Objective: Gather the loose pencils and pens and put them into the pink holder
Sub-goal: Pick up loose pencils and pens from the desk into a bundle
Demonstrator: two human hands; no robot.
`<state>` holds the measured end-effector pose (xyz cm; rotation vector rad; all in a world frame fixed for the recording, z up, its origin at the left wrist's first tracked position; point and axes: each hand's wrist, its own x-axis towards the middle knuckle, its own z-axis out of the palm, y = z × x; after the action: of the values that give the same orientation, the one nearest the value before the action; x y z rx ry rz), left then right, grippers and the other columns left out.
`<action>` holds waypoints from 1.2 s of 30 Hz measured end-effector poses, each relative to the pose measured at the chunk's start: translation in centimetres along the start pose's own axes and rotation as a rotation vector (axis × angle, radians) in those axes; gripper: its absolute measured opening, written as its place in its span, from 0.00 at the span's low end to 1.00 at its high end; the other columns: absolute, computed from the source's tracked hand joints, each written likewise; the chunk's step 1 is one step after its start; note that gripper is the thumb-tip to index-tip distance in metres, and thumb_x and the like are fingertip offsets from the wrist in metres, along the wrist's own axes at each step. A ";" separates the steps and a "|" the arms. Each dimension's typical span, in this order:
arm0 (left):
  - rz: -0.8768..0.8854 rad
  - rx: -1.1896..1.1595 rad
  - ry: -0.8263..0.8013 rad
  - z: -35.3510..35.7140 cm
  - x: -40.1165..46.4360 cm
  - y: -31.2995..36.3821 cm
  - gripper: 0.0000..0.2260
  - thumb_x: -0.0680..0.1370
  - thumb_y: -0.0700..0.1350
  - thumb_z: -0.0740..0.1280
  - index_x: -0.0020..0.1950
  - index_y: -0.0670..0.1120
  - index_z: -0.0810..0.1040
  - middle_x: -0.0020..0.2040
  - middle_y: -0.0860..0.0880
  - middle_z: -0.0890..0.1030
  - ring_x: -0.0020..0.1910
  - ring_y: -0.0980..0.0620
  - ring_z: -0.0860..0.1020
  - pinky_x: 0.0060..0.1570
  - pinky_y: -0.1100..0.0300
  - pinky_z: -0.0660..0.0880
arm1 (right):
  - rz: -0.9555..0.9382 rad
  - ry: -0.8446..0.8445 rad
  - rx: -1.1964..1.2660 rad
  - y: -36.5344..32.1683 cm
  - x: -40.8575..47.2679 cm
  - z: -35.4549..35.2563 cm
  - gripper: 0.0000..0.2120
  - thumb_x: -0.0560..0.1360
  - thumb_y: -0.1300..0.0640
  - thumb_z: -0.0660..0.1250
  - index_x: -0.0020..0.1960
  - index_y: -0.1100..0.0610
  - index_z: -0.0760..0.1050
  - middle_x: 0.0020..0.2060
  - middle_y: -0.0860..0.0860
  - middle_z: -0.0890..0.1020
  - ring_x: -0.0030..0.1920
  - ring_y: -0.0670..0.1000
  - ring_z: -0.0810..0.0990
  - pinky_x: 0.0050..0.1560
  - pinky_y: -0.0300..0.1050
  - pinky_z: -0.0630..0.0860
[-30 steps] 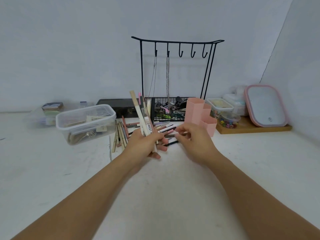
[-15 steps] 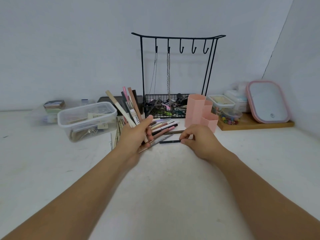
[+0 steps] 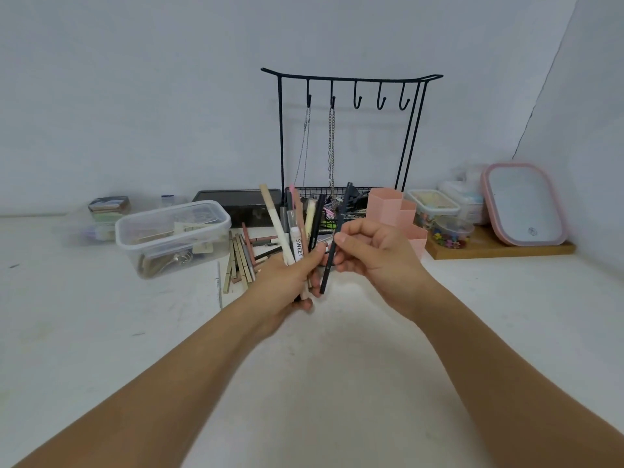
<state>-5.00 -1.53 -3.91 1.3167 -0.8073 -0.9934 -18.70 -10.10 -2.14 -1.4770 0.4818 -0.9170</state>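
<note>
Left hand [image 3: 287, 282] grips an upright bundle of pens and pencils [image 3: 297, 228] above the tabletop [image 3: 337, 366]; right hand [image 3: 374, 255] pinches a black pen [image 3: 332, 251] beside it. Pink holder [image 3: 398, 217] stands behind, toward the far edge, near loose pencils [image 3: 241, 258].

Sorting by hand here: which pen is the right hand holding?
The thin black pen, pinched alone in the right hand; the others sit bunched in the left hand.
</note>
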 end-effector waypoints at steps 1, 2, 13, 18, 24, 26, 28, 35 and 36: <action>-0.007 -0.003 -0.016 0.1 -0.1 0.0 0.13 0.79 0.55 0.71 0.42 0.47 0.81 0.31 0.49 0.76 0.28 0.55 0.75 0.25 0.61 0.71 | 0.001 -0.003 -0.020 0.1 0.0 0.2 0.02 0.78 0.67 0.67 0.49 0.64 0.78 0.35 0.57 0.82 0.33 0.49 0.81 0.38 0.40 0.82; -0.013 -0.009 -0.034 0.0 -0.2 0.0 0.13 0.79 0.56 0.71 0.42 0.48 0.81 0.32 0.49 0.77 0.29 0.54 0.76 0.26 0.60 0.72 | 0.005 -0.003 -0.033 0.1 -0.1 0.3 0.02 0.78 0.67 0.67 0.49 0.64 0.78 0.35 0.57 0.83 0.32 0.48 0.81 0.38 0.40 0.82; -0.011 -0.004 -0.228 -0.1 -0.4 -0.2 0.06 0.78 0.44 0.73 0.51 0.42 0.82 0.34 0.46 0.80 0.34 0.51 0.82 0.28 0.61 0.76 | 0.081 -0.009 -0.121 1.9 0.2 0.3 0.07 0.78 0.56 0.71 0.53 0.57 0.84 0.41 0.58 0.84 0.38 0.50 0.77 0.39 0.45 0.72; 0.018 -0.076 -0.070 -0.7 0.5 0.3 0.05 0.80 0.44 0.71 0.48 0.45 0.78 0.31 0.48 0.76 0.31 0.53 0.77 0.26 0.62 0.72 | -0.048 0.169 -0.802 2.9 0.9 -3.6 0.20 0.80 0.61 0.65 0.71 0.52 0.73 0.65 0.49 0.77 0.61 0.49 0.76 0.61 0.44 0.72; 0.069 -0.138 0.021 -1.7 0.8 0.8 0.04 0.80 0.44 0.71 0.54 0.47 0.79 0.30 0.50 0.78 0.32 0.54 0.82 0.31 0.60 0.81 | 0.057 0.004 -1.208 4.5 1.1 -4.9 0.25 0.82 0.60 0.61 0.78 0.52 0.64 0.75 0.50 0.70 0.72 0.54 0.70 0.73 0.48 0.65; 0.093 -0.134 0.047 -2.0 1.0 0.7 0.04 0.80 0.44 0.70 0.54 0.47 0.80 0.33 0.50 0.81 0.34 0.54 0.84 0.32 0.59 0.82 | 0.066 -0.009 -1.262 4.4 1.2 -4.6 0.23 0.83 0.59 0.60 0.77 0.53 0.66 0.73 0.51 0.72 0.70 0.55 0.72 0.71 0.50 0.68; 0.109 -0.106 0.085 -2.3 1.3 0.7 0.04 0.80 0.44 0.71 0.54 0.47 0.82 0.34 0.50 0.82 0.33 0.55 0.82 0.30 0.60 0.80 | 0.056 0.030 -1.290 4.3 1.2 -4.6 0.18 0.82 0.57 0.62 0.72 0.53 0.73 0.66 0.53 0.76 0.63 0.56 0.76 0.65 0.51 0.73; 0.132 -0.019 0.163 -2.7 2.1 0.2 0.17 0.79 0.53 0.72 0.36 0.46 0.72 0.28 0.50 0.73 0.25 0.55 0.70 0.21 0.63 0.65 | 0.023 0.141 -1.289 3.7 1.1 -5.3 0.06 0.80 0.58 0.66 0.53 0.53 0.82 0.50 0.50 0.80 0.48 0.52 0.78 0.50 0.49 0.77; 0.126 -0.012 0.161 -2.6 2.0 0.2 0.17 0.78 0.54 0.72 0.36 0.47 0.72 0.28 0.50 0.73 0.25 0.54 0.70 0.21 0.63 0.65 | -0.002 0.153 -1.253 3.5 1.0 -5.1 0.06 0.80 0.57 0.65 0.53 0.53 0.81 0.49 0.49 0.81 0.48 0.52 0.78 0.50 0.49 0.77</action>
<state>-1.81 -2.32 -4.13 1.3014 -0.7509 -0.7816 -21.26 -14.60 -5.72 -2.5101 1.3130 -0.7229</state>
